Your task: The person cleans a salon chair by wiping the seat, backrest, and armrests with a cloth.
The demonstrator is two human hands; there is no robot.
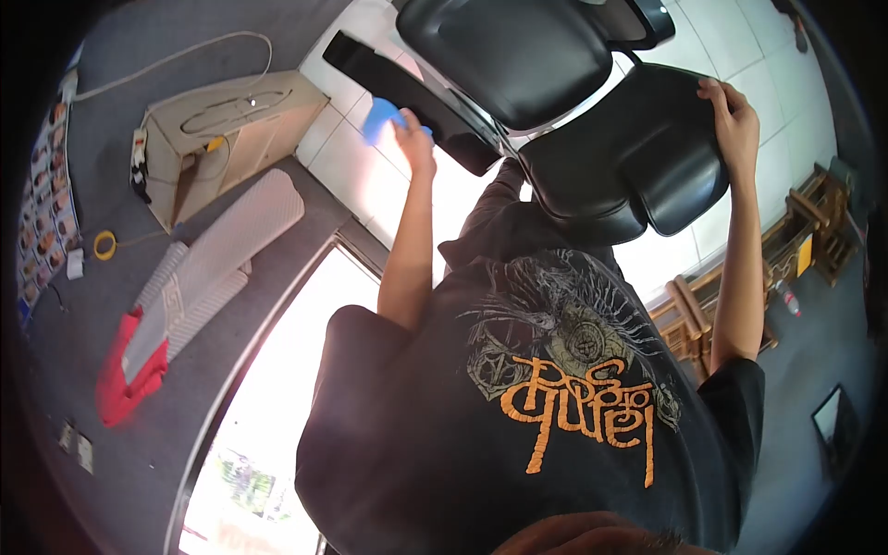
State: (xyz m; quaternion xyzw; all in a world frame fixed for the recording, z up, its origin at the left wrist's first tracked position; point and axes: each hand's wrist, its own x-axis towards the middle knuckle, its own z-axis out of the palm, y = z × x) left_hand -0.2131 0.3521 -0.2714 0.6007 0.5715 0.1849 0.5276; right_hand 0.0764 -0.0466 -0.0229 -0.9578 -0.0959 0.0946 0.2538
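My left hand (413, 143) is closed on a blue cloth (381, 121), which is blurred, beside a long black padded part (421, 104) of the chair. At the upper right, my right hand (733, 118) grips the outer edge of a black padded chair piece (610, 134), fingers curled over its rim. Another smooth black cushion (509, 55) lies just above that piece. The chair's metal frame shows only in part between the cushions.
A beige cabinet (250, 139) with a cable is at the left. Near it a grey striped folded item (222, 250) with a red end (134, 370) hangs by a bright doorway (268, 444). Wooden furniture (694, 319) and a plastic bottle (788, 298) are at the right.
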